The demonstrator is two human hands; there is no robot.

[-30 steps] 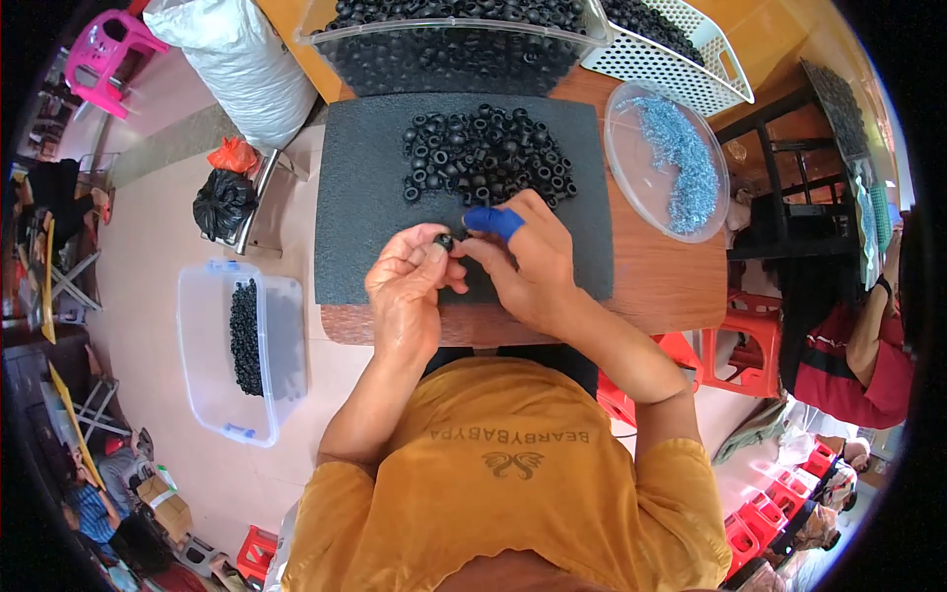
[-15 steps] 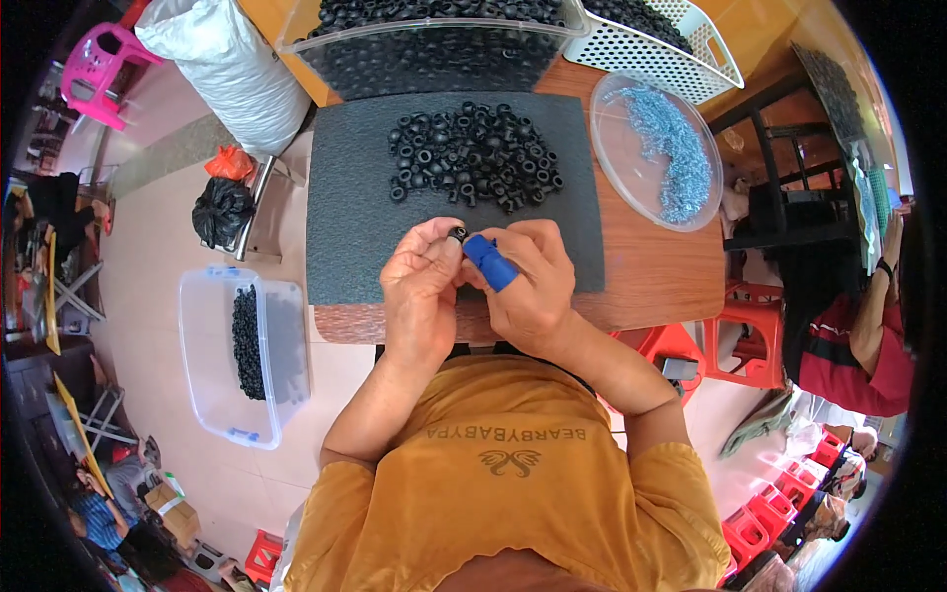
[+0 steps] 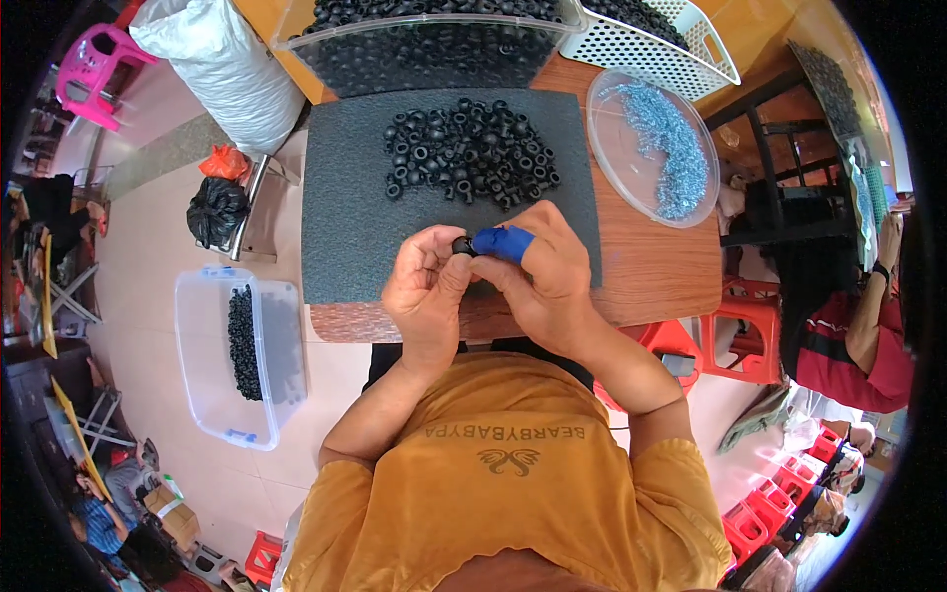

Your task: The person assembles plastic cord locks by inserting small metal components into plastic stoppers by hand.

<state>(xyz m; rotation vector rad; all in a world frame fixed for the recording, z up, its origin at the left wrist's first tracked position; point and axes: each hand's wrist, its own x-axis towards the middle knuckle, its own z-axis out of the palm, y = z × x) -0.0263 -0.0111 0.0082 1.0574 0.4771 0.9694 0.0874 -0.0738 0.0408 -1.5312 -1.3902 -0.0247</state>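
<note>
A small round black plastic part [image 3: 462,246] sits pinched between the thumb and fingers of my left hand [image 3: 424,281], over the near edge of the dark mat [image 3: 345,207]. My right hand [image 3: 552,271] meets it from the right, its fingers closed. Blue tape [image 3: 503,243] wraps one of its fingers, whose tip presses against the part. Whether my right fingertips also grip something small is hidden. Beyond both hands, a loose pile of similar hollow black parts [image 3: 464,148] covers the middle of the mat.
Behind the mat stands a clear bin [image 3: 414,59] of black parts, beside a white perforated basket [image 3: 641,57]. A round clear lid [image 3: 617,173] holds small pale-blue pieces [image 3: 676,158]. On the floor at left is another clear bin [image 3: 212,395]. Red stools [image 3: 740,340] stand at right.
The black part has turned in my left fingers, now showing a rounded side. My right hand has rotated, bringing its blue-taped finger nearly level and its thumb up to the part.
</note>
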